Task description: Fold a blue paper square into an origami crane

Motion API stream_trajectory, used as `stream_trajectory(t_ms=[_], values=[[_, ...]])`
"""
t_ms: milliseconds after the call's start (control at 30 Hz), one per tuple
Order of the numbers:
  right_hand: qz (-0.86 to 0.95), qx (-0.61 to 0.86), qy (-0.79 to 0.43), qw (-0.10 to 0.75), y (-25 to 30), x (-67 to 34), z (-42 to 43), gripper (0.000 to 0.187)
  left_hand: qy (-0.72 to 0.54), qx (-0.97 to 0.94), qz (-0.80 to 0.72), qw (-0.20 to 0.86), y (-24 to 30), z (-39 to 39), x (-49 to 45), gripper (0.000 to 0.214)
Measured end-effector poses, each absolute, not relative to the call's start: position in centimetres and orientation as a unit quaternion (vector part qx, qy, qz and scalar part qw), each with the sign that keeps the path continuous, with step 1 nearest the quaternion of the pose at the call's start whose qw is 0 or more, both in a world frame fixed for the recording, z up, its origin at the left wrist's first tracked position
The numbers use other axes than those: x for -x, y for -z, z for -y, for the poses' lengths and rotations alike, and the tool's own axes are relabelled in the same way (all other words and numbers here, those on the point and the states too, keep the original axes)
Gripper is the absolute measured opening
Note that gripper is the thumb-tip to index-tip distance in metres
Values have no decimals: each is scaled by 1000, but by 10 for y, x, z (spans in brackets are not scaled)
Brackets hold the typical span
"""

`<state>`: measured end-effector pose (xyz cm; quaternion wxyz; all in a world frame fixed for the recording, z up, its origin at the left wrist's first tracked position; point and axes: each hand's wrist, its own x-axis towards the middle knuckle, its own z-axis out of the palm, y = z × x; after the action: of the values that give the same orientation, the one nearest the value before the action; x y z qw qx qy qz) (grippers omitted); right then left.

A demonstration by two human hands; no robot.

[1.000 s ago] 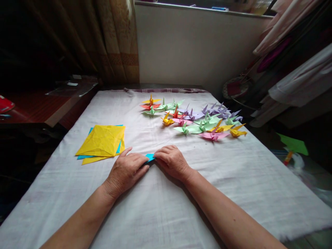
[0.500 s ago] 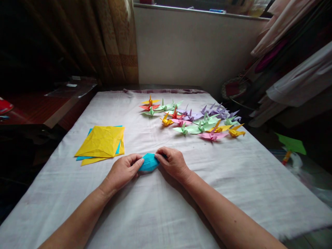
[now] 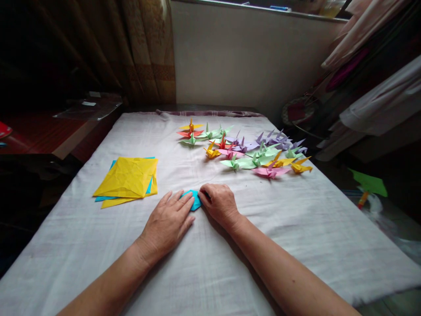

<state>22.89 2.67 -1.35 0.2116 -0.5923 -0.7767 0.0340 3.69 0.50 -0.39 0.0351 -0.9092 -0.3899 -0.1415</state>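
A small piece of folded blue origami paper [image 3: 196,202] lies on the cloth-covered table between my hands. My left hand [image 3: 169,221] rests flat with its fingers stretched out, the fingertips covering the paper's left part. At the paper's right end, my right hand [image 3: 219,202] is closed, thumb and fingers pinching the edge. To the left is a stack of creased yellow and blue paper sheets [image 3: 126,177]. Behind my hands stand several folded paper cranes in green [image 3: 234,164], pink [image 3: 270,171], yellow [image 3: 300,165], purple [image 3: 242,145] and red.
A white cloth [image 3: 66,245] covers the table. Clear plastic packaging [image 3: 90,107] lies on a dark wooden surface [image 3: 39,134] at the left. Clothes [image 3: 371,109] hang at the right, above a green paper piece [image 3: 368,182]. A curtain [image 3: 141,48] and pale wall [image 3: 230,57] are behind.
My left hand has gone from pinching the blue paper's left end to lying flat over it. The paper now sits lower against the table. My right hand keeps its pinch.
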Motion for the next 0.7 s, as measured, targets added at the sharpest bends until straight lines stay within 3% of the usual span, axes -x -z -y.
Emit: stream_trajectory(t_ms=[333,700], values=[[799,541,-6,263,12,-237,-23,12,51,913,404,-37,8,-2,-32,62],[841,491,-31,223,14,-244,-11,21,111,915,386,-46,1,-23,-14,34]])
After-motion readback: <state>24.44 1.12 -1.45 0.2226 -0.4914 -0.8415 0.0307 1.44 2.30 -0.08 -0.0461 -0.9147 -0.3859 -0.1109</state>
